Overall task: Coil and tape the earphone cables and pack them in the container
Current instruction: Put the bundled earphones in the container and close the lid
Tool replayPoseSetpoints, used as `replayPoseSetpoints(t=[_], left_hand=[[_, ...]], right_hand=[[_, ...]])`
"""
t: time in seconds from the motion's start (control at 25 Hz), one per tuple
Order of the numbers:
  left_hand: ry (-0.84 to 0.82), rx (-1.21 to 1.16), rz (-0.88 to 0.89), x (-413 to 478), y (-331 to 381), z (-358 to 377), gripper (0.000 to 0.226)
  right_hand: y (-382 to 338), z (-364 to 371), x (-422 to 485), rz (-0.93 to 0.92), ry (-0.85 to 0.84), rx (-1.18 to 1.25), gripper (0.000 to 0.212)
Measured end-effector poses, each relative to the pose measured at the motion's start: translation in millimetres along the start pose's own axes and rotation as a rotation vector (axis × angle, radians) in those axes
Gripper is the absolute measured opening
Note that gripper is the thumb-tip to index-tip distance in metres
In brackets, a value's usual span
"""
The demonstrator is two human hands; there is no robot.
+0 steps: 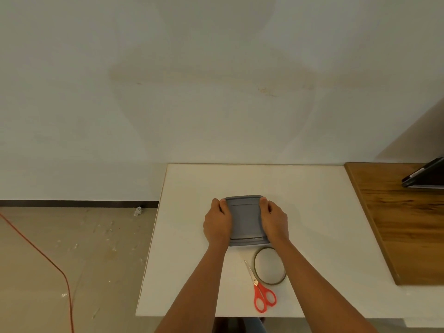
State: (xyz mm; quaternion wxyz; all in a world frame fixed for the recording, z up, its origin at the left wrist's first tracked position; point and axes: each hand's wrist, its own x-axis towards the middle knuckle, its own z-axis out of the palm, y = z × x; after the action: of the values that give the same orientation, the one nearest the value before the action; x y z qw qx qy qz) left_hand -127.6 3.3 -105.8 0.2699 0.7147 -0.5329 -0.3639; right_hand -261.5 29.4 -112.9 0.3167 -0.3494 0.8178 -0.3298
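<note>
A grey container (245,219) stands with its lid on, on the white tabletop (187,236), a little nearer to the person than the middle of it. Both hands hold it from the sides. The left hand (217,222) grips the left side, with the fingers curled down around the edge and the thumb lying on top near the far left corner. The right hand (275,221) grips the right side in the same way, its thumb on top near the far right corner. Both forearms reach in from the bottom of the view.

Just beside the near edge of the container a roll of tape (271,282) lies flat, partly under the right forearm. A pair of scissors (256,283) with red handles lies to the left of the roll, very close to it; the blades are closed and point away from the person.

At the right a brown wooden surface (408,224) adjoins the tabletop, and a dark flat device (425,176) rests on its far end. On the floor at the left a red cable (68,299) runs.
</note>
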Motion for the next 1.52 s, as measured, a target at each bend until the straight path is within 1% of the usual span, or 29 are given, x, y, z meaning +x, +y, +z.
replayPoseSetpoints(t=[0.08,0.16,0.24,0.28,0.32,0.44,0.6,0.64,0.72,0.76,0.8,0.88,0.92,0.96,1.04,1.16,1.2,1.28,1.32,1.44,1.52], left_hand=[[-0.060,-0.001,-0.055,-1.7,3.1,-2.9,0.035],[-0.121,-0.123,-0.111,0.4,7.7,-6.1,0.040],[-0.152,-0.194,-0.095,9.7,15.9,-8.1,0.038],[-0.171,-0.173,-0.069,15.3,21.5,-7.6,0.034],[-0.202,-0.145,-0.042,19.6,27.0,-6.5,0.032],[-0.293,-0.105,0.005,26.3,39.8,-1.1,0.042],[-0.303,-0.145,-0.001,25.1,48.6,-6.5,0.049],[-0.290,-0.157,-0.028,21.4,48.7,-11.2,0.050],[-0.258,-0.134,-0.069,6.1,39.8,-20.6,0.045],[-0.253,-0.108,-0.069,-3.6,32.0,-24.4,0.041],[-0.265,-0.073,-0.064,-13.5,24.6,-27.2,0.037],[-0.301,-0.007,-0.051,-30.3,14.6,-29.2,0.030],[-0.314,0.006,-0.049,-37.5,11.9,-29.5,0.027],[-0.323,0.011,-0.059,-44.0,10.9,-29.5,0.025],[-0.331,0.016,-0.081,-53.1,12.2,-29.9,0.023],[-0.316,0.028,-0.070,-58.4,14.8,-30.5,0.020],[-0.304,0.031,-0.060,-58.3,15.7,-30.4,0.018],[-0.298,0.075,-0.020,-58.0,13.9,-28.6,0.014],[-0.304,0.105,-0.001,-59.3,11.1,-27.0,0.011],[-0.322,0.163,-0.002,-68.6,3.6,-22.4,0.009],[-0.336,0.158,-0.037,-69.4,-0.1,-20.5,0.014]], right_hand=[[-2.7,-5.6,-2.8,0.022,-0.053,-0.013,0.053],[-3.6,-14.9,-1.8,0.045,-0.073,0.085,0.049],[-9.2,-26.3,3.3,0.043,-0.040,0.189,0.030],[-12.5,-31.6,6.8,0.020,-0.011,0.197,0.022],[-14.3,-35.1,10.3,-0.012,0.016,0.183,0.020],[-14.5,-40.6,21.5,-0.063,0.057,0.110,0.030],[-9.9,-53.6,29.4,-0.023,-0.028,0.066,0.044],[-8.2,-61.4,23.6,-0.009,-0.017,0.021,0.049],[8.1,-78.7,0.6,-0.022,0.003,-0.197,0.048],[20.3,-84.2,-15.2,-0.039,-0.049,-0.319,0.045],[33.2,-86.3,-32.3,-0.046,-0.138,-0.408,0.043],[55.5,-80.7,-62.1,-0.034,-0.282,-0.438,0.036],[62.8,-76.8,-74.0,-0.030,-0.302,-0.396,0.030],[67.2,-74.2,-83.2,-0.034,-0.284,-0.344,0.023],[67.4,-77.2,-94.3,-0.009,-0.164,-0.204,0.012],[53.0,-101.8,-80.5,0.111,0.117,0.129,0.008],[45.1,-108.9,-65.6,0.134,0.198,0.198,0.009],[28.1,-115.8,-25.7,0.163,0.313,0.238,0.011],[21.6,-115.0,-4.9,0.176,0.340,0.241,0.012],[22.4,-98.1,41.7,0.251,0.345,0.171,0.014],[29.8,-87.0,57.4,0.299,0.305,0.099,0.018]])
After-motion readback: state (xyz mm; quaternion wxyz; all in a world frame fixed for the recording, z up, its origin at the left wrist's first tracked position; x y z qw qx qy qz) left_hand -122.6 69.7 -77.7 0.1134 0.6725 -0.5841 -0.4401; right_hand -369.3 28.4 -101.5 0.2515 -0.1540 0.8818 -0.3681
